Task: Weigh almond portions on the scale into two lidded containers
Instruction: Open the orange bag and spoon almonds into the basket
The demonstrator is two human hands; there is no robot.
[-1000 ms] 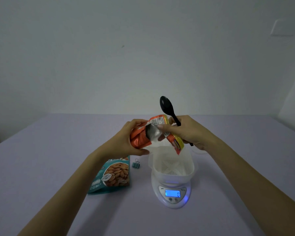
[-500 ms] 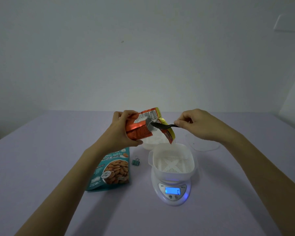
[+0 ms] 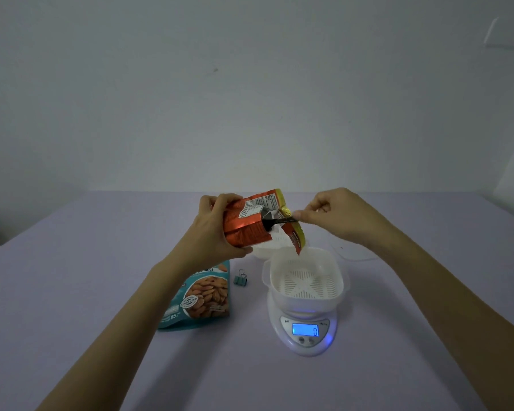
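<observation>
My left hand (image 3: 212,229) grips an orange foil almond bag (image 3: 247,225), tilted with its open mouth toward the right. My right hand (image 3: 336,213) pinches the handle of a black spoon (image 3: 275,222) whose bowl is pushed into the bag's mouth. Below, a white container with a slotted insert (image 3: 304,280) sits on the white scale (image 3: 304,333), whose blue display reads 0. A second white container (image 3: 264,249) stands behind it, partly hidden by the bag.
A teal almond pouch (image 3: 199,298) lies flat left of the scale, with a small binder clip (image 3: 240,279) beside it. A clear lid (image 3: 353,253) lies on the lilac table (image 3: 72,292) at the back right. A pale wall rises behind.
The spoon, held upright a second ago, has swung down and gone into the bag's mouth. My left hand has tipped the bag more toward the right.
</observation>
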